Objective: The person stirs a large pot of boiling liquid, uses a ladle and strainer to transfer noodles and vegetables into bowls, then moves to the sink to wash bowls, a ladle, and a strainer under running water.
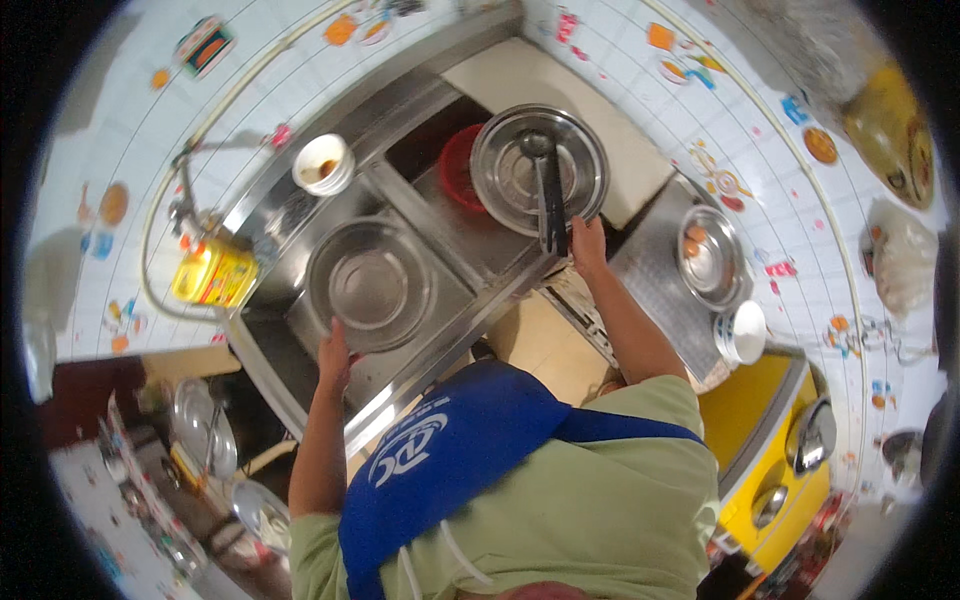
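My left hand (335, 356) grips the near rim of a stainless steel basin (322, 277) in the left sink bowl. This basin looks wet, or holds a little water; I cannot tell which. On the other side, my right hand (589, 244) is closed on the rim of a second steel basin (484, 202) above the right sink bowl. A black-handled utensil (553, 202) with a rounded metal head, perhaps a ladle, lies across that basin, its handle sticking out over the near rim beside my fingers. Partly hidden beneath the basin is a red plastic container (454, 169).
White bowls (324, 166) with brown residue sit on the sink's back ledge. At left stands a yellow jug (214, 274) near the faucet (187, 214). On the right metal counter are a steel bowl with eggs (712, 262) and white bowls (742, 334). A hose (144, 247) curves along the wall.
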